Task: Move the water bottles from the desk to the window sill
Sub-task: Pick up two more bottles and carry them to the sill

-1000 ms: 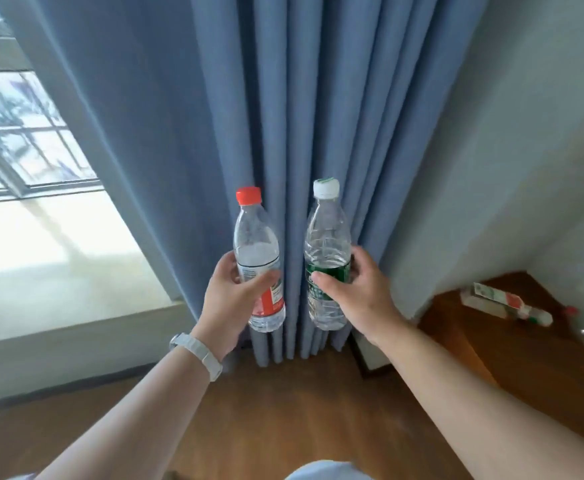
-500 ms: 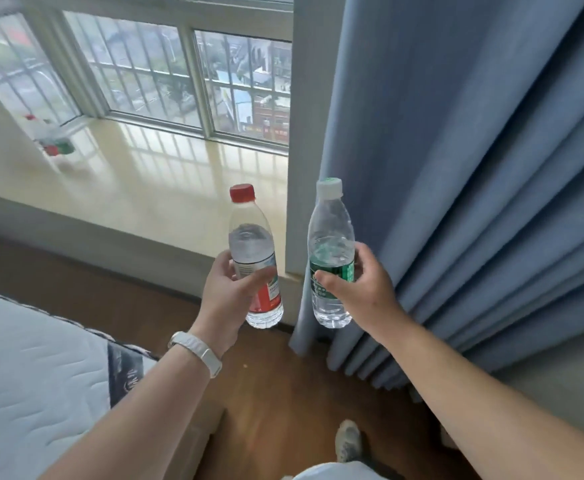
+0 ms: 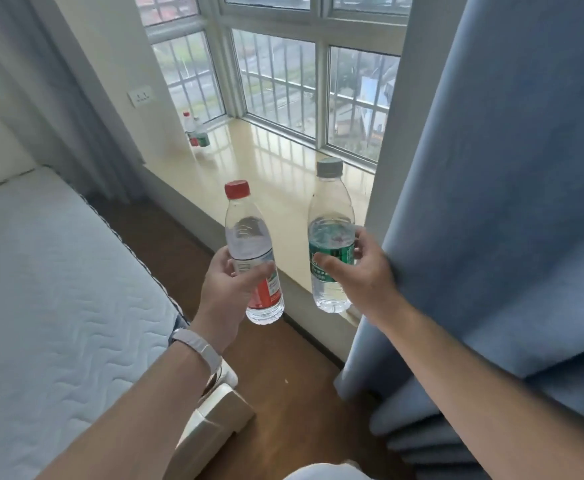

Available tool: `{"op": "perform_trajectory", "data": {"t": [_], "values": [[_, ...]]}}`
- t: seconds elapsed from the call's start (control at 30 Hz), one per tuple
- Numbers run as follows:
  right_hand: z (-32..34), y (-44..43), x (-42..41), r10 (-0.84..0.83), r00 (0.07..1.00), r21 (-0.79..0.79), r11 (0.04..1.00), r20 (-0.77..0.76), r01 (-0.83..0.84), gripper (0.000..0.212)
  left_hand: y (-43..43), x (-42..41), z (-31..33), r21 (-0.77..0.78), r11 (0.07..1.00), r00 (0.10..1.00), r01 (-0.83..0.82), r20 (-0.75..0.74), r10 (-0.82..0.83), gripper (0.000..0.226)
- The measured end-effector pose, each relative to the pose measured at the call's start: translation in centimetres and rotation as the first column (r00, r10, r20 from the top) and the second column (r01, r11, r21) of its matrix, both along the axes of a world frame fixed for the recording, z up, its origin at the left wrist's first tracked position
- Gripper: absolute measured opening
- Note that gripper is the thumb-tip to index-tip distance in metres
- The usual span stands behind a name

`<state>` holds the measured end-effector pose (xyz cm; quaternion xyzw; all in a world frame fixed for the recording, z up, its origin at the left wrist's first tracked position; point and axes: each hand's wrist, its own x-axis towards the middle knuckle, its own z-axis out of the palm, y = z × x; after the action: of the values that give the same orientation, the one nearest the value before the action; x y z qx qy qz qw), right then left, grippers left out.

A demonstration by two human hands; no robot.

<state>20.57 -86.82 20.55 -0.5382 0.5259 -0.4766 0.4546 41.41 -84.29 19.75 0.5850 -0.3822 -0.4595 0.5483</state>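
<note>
My left hand (image 3: 226,292) grips a clear water bottle with a red cap and red label (image 3: 249,237), held upright in the air above the floor beside the sill's front edge. My right hand (image 3: 359,275) grips a second clear bottle with a grey-green cap and green label (image 3: 330,216), upright over the near end of the window sill (image 3: 276,174). The sill is a glossy cream ledge running away under the barred window. Two more bottles (image 3: 196,131) stand together at its far left corner.
A blue curtain (image 3: 498,209) hangs at the right, touching my right hand. A white mattress (image 3: 51,278) fills the left side. Brown wood floor (image 3: 283,368) lies between the bed and the sill. A wall socket (image 3: 140,97) sits beside the far bottles.
The view has swung left from the curtain to the window sill. Both hands keep their bottles, now held nearer the sill's near end, and the far bottles have come into clearer view.
</note>
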Motion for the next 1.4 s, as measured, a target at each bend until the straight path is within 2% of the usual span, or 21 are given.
{"op": "perform_trajectory", "data": {"t": [0.17, 0.47, 0.57, 0.7, 0.9, 1.1, 1.4], "values": [[0.5, -3.7, 0.7, 0.14, 0.989, -0.035, 0.99, 0.045, -0.138, 0.041, -1.6, 1.4, 1.2, -0.082, 0.99, 0.99, -0.119, 0.071, 0.124, 0.05], [-0.1, -10.0, 6.0, 0.246, 0.969, 0.019, 0.969, 0.006, -0.246, 0.04, -5.2, 7.3, 0.3, -0.082, 0.95, 0.952, -0.302, 0.033, 0.305, 0.042], [-0.5, -12.5, 8.5, 0.247, 0.969, 0.027, 0.969, -0.014, -0.247, 0.042, -7.5, 10.4, 0.0, -0.084, 0.936, 0.94, -0.341, 0.006, 0.342, 0.048], [-0.2, -16.1, 12.3, 0.247, 0.968, 0.049, 0.968, -0.051, -0.244, 0.042, -11.4, 14.9, 0.1, -0.104, 0.936, 0.94, -0.336, 0.022, 0.34, 0.052], [1.0, -21.5, 19.3, 0.215, 0.975, 0.031, 0.976, -0.063, -0.213, 0.038, -17.5, 21.9, -0.6, -0.107, 0.963, 0.967, -0.247, 0.031, 0.252, 0.059], [1.2, -25.4, 25.6, 0.205, 0.974, 0.028, 0.979, -0.099, -0.203, 0.04, -21.5, 27.9, -1.5, -0.102, 0.971, 0.976, -0.215, 0.017, 0.218, 0.055], [1.3, -30.2, 32.3, 0.258, 0.958, 0.036, 0.966, -0.129, -0.255, 0.039, -24.3, 34.6, -1.6, -0.074, 0.931, 0.934, -0.356, 0.008, 0.358, 0.046]]}}
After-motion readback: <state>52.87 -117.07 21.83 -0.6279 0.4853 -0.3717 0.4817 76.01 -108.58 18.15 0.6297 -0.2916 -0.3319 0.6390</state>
